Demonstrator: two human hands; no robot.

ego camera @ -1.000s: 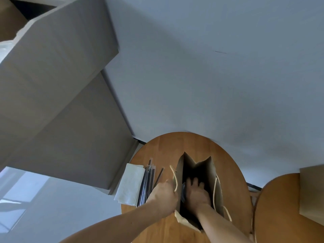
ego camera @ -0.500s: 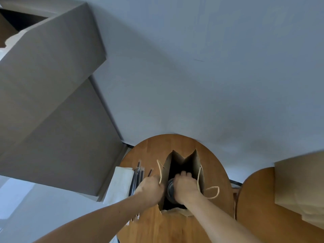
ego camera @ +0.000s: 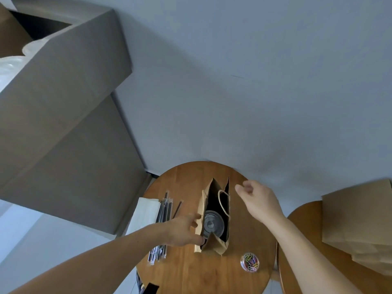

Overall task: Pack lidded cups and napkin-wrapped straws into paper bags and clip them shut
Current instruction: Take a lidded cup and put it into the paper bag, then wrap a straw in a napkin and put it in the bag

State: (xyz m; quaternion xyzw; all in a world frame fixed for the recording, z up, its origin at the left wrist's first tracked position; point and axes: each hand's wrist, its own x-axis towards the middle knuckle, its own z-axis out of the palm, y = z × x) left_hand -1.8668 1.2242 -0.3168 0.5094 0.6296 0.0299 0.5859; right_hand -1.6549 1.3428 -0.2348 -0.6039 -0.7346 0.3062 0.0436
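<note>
An open brown paper bag (ego camera: 213, 244) stands in the middle of the round wooden table (ego camera: 191, 270). Inside it sits a clear lidded cup (ego camera: 213, 225), seen from above. My left hand (ego camera: 182, 231) is against the bag's left wall with its fingers spread, thumb at the bag's lower corner. My right hand (ego camera: 257, 201) hovers to the right of the bag, outside it, fingers loosely curled and holding nothing. Wrapped black straws (ego camera: 163, 217) and a stack of white napkins (ego camera: 144, 215) lie left of the bag.
A clear tub of coloured paper clips (ego camera: 249, 262) sits at the table's near right. A second wooden table (ego camera: 301, 240) on the right carries a pile of flat paper bags (ego camera: 360, 225). Large cardboard boxes (ego camera: 63, 124) stand at the left.
My right hand has come up out of the bag and moved right, leaving the cup inside. My left hand has let go of the bag's rim and slid lower along its left wall.
</note>
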